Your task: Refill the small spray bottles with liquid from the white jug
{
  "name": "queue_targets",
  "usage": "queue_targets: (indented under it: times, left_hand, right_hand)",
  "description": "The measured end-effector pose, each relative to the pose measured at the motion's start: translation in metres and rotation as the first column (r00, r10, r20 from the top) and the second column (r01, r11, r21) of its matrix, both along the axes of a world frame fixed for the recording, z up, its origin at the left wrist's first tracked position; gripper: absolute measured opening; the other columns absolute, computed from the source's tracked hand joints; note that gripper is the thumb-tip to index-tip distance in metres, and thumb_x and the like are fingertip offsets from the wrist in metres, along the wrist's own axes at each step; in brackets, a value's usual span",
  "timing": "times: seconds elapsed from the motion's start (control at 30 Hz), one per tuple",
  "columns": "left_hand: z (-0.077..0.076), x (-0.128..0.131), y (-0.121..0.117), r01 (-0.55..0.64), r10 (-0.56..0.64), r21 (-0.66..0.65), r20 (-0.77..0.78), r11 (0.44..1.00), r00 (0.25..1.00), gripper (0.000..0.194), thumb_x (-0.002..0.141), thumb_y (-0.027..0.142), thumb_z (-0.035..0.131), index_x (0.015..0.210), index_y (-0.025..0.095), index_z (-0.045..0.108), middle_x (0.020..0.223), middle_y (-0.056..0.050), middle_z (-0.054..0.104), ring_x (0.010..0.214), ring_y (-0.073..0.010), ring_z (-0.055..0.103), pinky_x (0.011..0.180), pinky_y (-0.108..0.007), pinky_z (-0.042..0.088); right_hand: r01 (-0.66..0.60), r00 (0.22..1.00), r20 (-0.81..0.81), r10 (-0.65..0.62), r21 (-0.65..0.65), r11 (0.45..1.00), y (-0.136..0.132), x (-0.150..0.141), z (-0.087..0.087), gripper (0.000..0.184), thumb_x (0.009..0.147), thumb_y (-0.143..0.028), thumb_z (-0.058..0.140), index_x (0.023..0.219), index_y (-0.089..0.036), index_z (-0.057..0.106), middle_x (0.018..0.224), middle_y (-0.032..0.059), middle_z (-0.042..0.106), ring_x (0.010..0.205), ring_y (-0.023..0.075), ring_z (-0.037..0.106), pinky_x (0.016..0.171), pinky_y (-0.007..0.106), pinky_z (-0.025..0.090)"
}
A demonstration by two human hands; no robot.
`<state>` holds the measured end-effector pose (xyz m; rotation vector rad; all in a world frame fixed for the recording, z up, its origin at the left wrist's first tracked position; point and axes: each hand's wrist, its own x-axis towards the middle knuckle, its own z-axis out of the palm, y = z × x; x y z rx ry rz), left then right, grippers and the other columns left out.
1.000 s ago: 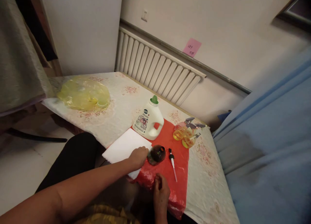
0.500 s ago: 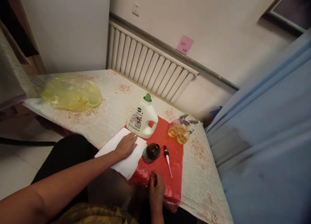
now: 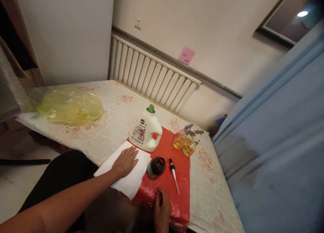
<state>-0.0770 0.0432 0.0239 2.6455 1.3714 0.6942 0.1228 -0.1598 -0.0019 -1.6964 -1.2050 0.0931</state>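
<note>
Flower-patterned table cover [image 3: 113, 126]. Left hand [image 3: 125, 162], shifted from beside the brown bottle [image 3: 155, 169], now flat, open, on white cloth [image 3: 134, 178]. Right hand [image 3: 162, 207] curled over red plastic [image 3: 182, 201]; grip unclear. Bottle thus unheld, left hand's 3 o'clock; pump [image 3: 173, 170] beyond; jug [image 3: 149, 128], 1 o'clock.

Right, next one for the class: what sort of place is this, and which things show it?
Probably a room in a home: a white ribbed radiator runs along the plain off-white wall, a pale flower-patterned cloth is spread before it, and a light-blue fabric curtain hangs at the right.
</note>
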Motion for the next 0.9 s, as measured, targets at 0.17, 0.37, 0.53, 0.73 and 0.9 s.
queue_targets:
  times: [0.17,0.37,0.53,0.73,0.9]
  left_hand:
    - [0.0,0.0,-0.001,-0.006,0.005,0.016,0.014,1.0,1.0,0.043,0.095,0.032,0.049,0.133,0.017,0.059,0.147,-0.016,0.054,0.14,-0.0306,0.045,0.116,-0.049,0.034]
    - [-0.001,0.0,0.001,-0.001,0.001,0.032,0.005,0.999,1.0,0.042,0.094,0.033,0.049,0.133,0.018,0.06,0.147,-0.014,0.055,0.14,-0.0318,0.045,0.115,-0.05,0.034]
    - [0.001,0.0,0.001,0.001,-0.001,0.024,-0.005,1.0,1.0,0.043,0.095,0.033,0.048,0.132,0.016,0.061,0.145,-0.015,0.056,0.138,-0.0322,0.047,0.114,-0.049,0.036]
    - [0.001,0.001,0.002,0.011,-0.011,0.041,0.019,0.999,1.0,0.042,0.095,0.031,0.048,0.131,0.015,0.061,0.144,-0.017,0.056,0.139,-0.0324,0.046,0.114,-0.049,0.035]
    - [-0.004,0.001,0.004,0.006,-0.006,0.063,0.01,0.998,1.0,0.042,0.095,0.032,0.048,0.13,0.015,0.061,0.144,-0.016,0.057,0.138,-0.032,0.047,0.114,-0.048,0.035]
  right_hand:
    - [0.009,1.0,0.017,-0.009,0.027,1.0,0.001,-0.001,0.0,0.035,0.097,-0.045,0.049,0.094,-0.02,0.074,0.09,0.0103,0.078,0.079,0.0229,0.074,0.07,0.031,0.057]
    - [0.031,0.999,0.017,-0.031,0.006,1.0,0.001,-0.001,-0.006,0.036,0.097,-0.045,0.048,0.094,-0.02,0.074,0.091,0.0104,0.077,0.081,0.0227,0.074,0.074,0.031,0.057]
    - [0.02,1.0,0.02,-0.02,-0.018,1.0,0.001,0.001,-0.006,0.034,0.097,-0.043,0.048,0.095,-0.02,0.074,0.092,0.0104,0.077,0.083,0.0223,0.074,0.076,0.031,0.057]
    - [0.0,1.0,-0.012,0.0,0.008,1.0,-0.004,-0.004,0.002,0.03,0.097,-0.038,0.05,0.098,-0.02,0.074,0.094,0.0103,0.077,0.085,0.022,0.074,0.077,0.03,0.057]
    - [0.107,0.994,-0.023,-0.107,0.013,0.994,0.001,0.013,0.02,0.031,0.095,-0.04,0.05,0.094,-0.018,0.073,0.093,0.0116,0.077,0.084,0.0235,0.073,0.077,0.031,0.056]
